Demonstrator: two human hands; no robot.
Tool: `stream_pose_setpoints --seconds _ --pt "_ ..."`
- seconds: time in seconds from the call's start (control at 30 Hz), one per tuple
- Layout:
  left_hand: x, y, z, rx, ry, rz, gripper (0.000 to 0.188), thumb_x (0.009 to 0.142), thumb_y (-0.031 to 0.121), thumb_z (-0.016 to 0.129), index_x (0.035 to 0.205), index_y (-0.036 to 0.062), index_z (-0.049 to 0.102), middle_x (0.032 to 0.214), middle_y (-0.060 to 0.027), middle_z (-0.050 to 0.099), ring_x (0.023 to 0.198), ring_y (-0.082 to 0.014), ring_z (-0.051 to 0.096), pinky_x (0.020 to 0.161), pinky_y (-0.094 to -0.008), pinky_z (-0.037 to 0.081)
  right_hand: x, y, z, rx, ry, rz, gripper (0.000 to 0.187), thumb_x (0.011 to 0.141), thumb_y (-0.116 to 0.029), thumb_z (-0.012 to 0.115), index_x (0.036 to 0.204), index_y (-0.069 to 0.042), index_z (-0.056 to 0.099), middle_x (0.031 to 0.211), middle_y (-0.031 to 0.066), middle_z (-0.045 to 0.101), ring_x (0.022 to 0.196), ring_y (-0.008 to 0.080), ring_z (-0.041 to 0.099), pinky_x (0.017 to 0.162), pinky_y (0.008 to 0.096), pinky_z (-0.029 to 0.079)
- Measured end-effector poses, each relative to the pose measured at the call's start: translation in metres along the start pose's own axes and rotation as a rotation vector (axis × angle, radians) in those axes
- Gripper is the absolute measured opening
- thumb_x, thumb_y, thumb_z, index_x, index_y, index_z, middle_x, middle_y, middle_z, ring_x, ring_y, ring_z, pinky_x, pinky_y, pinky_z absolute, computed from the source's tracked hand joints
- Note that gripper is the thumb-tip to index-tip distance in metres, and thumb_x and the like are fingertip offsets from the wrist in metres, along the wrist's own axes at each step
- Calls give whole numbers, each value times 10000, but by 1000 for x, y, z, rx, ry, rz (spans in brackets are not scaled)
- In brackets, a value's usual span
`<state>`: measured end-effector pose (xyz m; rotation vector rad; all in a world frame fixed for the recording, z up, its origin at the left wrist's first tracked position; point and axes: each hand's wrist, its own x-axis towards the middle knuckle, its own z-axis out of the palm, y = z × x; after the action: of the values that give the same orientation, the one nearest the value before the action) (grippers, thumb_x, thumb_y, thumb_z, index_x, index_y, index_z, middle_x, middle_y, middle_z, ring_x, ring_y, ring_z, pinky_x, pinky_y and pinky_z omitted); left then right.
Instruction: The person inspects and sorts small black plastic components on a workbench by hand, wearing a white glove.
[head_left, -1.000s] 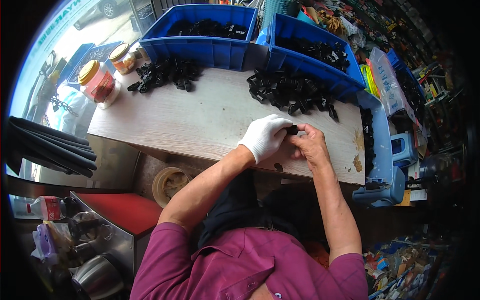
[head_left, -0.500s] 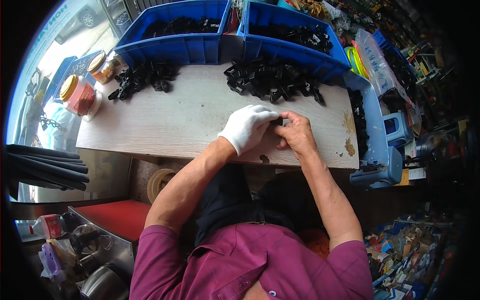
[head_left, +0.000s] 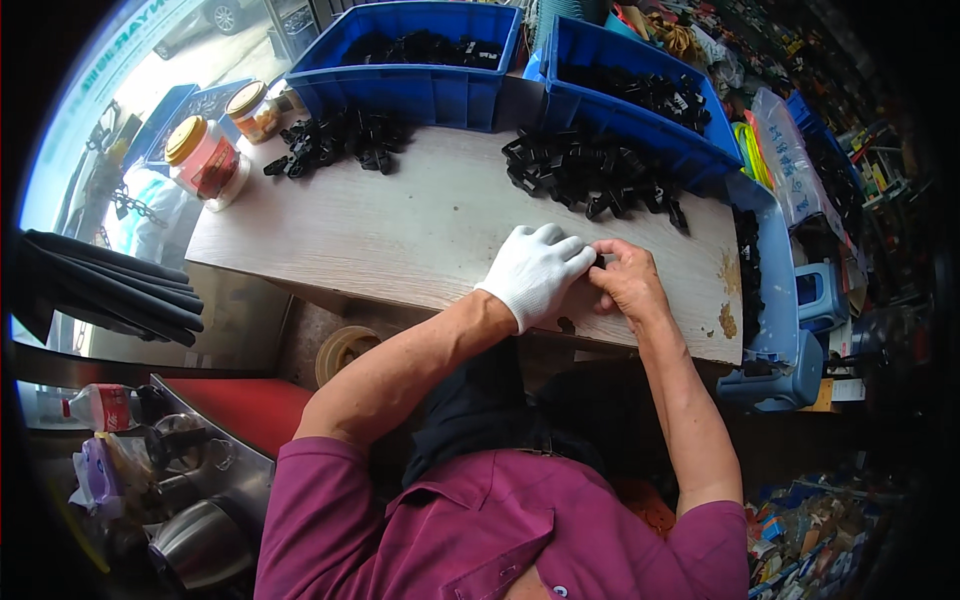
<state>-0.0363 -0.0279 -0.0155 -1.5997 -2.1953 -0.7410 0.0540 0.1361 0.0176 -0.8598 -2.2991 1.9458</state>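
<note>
A small black plastic part (head_left: 599, 262) is pinched between my two hands, just above the near right area of the pale wooden table (head_left: 400, 225). Much of the part is hidden by my fingers. My left hand (head_left: 536, 273), in a white knit glove, grips it from the left with the fingers curled. My bare right hand (head_left: 634, 281) closes on it from the right with thumb and forefinger. Beyond them lies a heap of similar black plastic parts (head_left: 590, 175). A second, smaller pile of black parts (head_left: 340, 142) rests at the far left of the tabletop.
Two blue bins, one at the back left (head_left: 400, 97) and one at the back right (head_left: 640, 137), contain black parts. A lighter blue bin (head_left: 768, 235) stands against the table's right end. Two lidded jars (head_left: 207, 168) (head_left: 253, 112) sit at the left edge.
The whole view has swung, so the table appears shifted to the right. My gloved left hand has rolled to show more of its back. Both hands still hold the black part.
</note>
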Motion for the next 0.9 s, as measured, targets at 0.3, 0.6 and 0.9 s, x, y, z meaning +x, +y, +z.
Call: stream_pose_setpoints --seconds 0.3,0.6,0.9 --pt "-13 -55 -41 151 541 -361 311 857 138 739 1163 94 701 1080 -121 720 1037 -352 650 879 -441 529 -10 -1 -2 -35 94 13 346 814 -74 805 1107 20 646 630 -6 560 439 75 476 441 293 504" --pt "-44 -171 -69 713 258 -741 140 860 299 713 874 171 767 948 -54 706 964 -330 635 754 -481 504 -1 4 -80 209 306 76 364 837 -194 824 1081 -42 601 500 -8 481 376 133 514 477 382 603" --pt "-43 -126 -54 555 272 -380 120 831 187 727 950 180 714 977 -12 677 952 -296 616 724 -426 505 34 13 -161 229 806 3 521 804 -265 874 1225 -87 623 675 55 512 506 185 542 502 437 614"
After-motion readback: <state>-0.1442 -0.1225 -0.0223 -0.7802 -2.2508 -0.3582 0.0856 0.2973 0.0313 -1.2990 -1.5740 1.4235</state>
